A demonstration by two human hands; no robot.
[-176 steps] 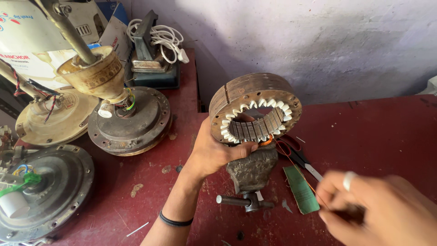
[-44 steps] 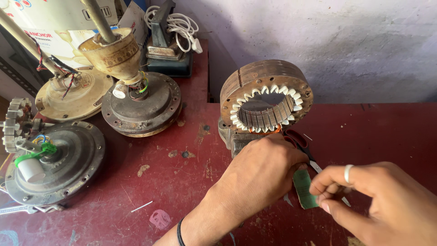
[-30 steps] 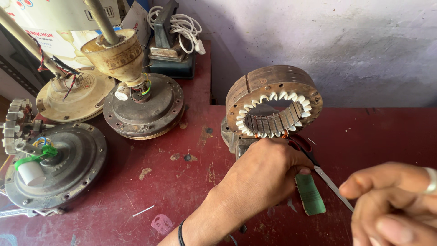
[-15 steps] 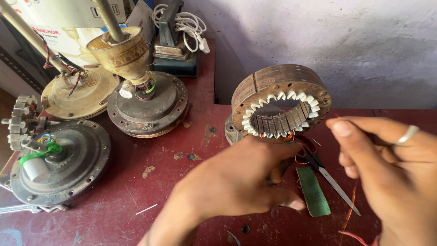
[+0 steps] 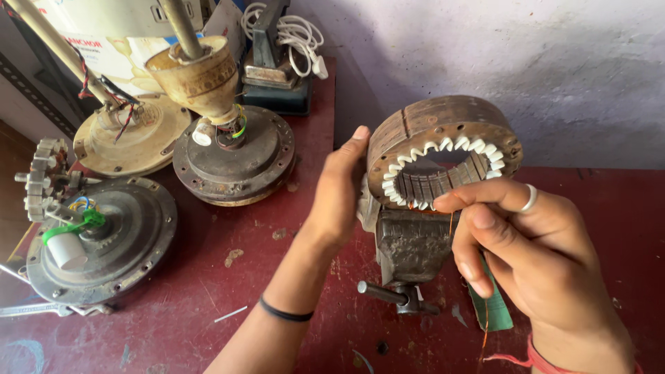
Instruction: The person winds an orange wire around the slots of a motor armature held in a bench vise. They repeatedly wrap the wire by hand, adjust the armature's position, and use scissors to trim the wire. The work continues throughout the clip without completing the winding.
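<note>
A rusty-brown ring-shaped stator (image 5: 443,149) stands on edge, clamped in a small grey vise (image 5: 409,246); white insulating paper lines its inner slots, and thin copper wire (image 5: 451,225) hangs from its lower rim.

Left hand (image 5: 341,190) flat, upright; right hand (image 5: 526,242) pinching

At frame centre, the left hand (image 5: 341,194) rests against the ring-shaped stator (image 5: 443,149) clamped in a small vise (image 5: 409,246); the right hand (image 5: 533,242) pinches copper wire (image 5: 451,225) at its slots.
</note>
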